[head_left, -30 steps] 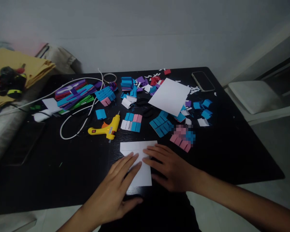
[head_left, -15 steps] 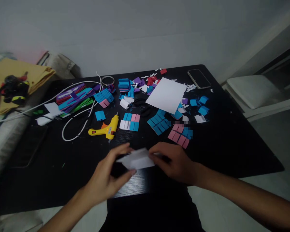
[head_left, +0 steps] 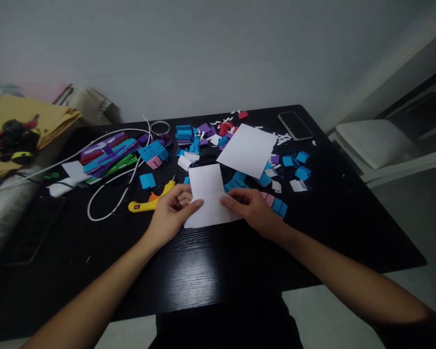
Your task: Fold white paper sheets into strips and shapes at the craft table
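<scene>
A white sheet of paper (head_left: 208, 186) with a crease across it is held up over the table between my two hands. My left hand (head_left: 174, 206) pinches its left edge, thumb on the near face. On the right side, my right hand (head_left: 252, 206) grips the paper in the same way. Just behind my left hand lies a yellow glue gun (head_left: 141, 207), partly covered by the fingers. Pink and blue folded paper pieces (head_left: 276, 203) lie beyond my right hand. A larger white sheet (head_left: 247, 150) rests on the scattered paper behind.
A white cable (head_left: 90, 203) loops across the left of the black table (head_left: 330, 232). Coloured paper strips (head_left: 112, 152) lie in a pile there. A phone (head_left: 295, 126) is at the back right. Blue paper pieces (head_left: 296, 160) and white scraps surround the larger sheet. A tape ring (head_left: 160, 127) sits at the back.
The paper in my hands has been raised, moved away from me and opened out, its face now toward me. My left fingers have closed on its edge. The view has shifted slightly.
</scene>
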The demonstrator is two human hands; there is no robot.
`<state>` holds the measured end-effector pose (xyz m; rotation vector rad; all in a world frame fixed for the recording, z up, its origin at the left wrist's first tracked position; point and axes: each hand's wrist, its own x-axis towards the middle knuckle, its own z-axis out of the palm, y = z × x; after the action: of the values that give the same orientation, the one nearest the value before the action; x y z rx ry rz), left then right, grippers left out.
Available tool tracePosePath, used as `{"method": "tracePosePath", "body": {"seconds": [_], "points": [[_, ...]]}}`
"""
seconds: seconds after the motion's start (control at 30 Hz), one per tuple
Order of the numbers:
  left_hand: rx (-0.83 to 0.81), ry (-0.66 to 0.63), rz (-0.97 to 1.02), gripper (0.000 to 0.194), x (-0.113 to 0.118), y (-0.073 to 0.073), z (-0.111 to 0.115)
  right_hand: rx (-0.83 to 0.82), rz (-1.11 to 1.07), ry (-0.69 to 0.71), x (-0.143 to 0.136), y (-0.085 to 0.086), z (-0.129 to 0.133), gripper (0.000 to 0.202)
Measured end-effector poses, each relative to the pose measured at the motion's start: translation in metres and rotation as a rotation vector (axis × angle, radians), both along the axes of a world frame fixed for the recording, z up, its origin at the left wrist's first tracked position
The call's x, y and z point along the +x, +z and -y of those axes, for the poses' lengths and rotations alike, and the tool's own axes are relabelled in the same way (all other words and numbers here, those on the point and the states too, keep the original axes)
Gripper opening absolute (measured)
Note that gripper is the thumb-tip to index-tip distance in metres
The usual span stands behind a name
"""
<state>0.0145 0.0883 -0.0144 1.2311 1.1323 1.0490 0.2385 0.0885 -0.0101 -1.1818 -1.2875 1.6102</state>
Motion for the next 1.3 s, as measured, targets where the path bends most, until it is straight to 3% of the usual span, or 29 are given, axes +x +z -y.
{"method": "tracePosePath", "body": {"seconds": [0.13,0.27,0.53,0.83,1.1,1.3], "points": [[-0.054,0.005,-0.008,0.031,0.0,-0.01,0.009,0.031,0.066,0.017,0.0,-0.011,0.001,0.036],[-0.082,-0.004,-0.042,0.029,0.0,-0.011,0.012,0.038,0.067,0.045,0.0,-0.014,0.001,0.03],[0.026,-0.142,-0.129,0.024,0.005,-0.007,0.017,0.041,0.064,0.095,-0.001,-0.016,0.01,0.029],[0.027,-0.254,-0.128,0.017,0.002,-0.014,0.021,-0.015,0.065,0.172,-0.002,-0.015,0.017,0.027],[0.121,-0.276,-0.29,0.017,-0.005,-0.014,0.016,0.001,0.078,0.13,-0.001,-0.018,0.018,0.029],[0.149,-0.239,-0.289,0.015,-0.013,-0.007,0.008,0.033,0.057,0.089,0.005,-0.016,0.011,0.027]]}}
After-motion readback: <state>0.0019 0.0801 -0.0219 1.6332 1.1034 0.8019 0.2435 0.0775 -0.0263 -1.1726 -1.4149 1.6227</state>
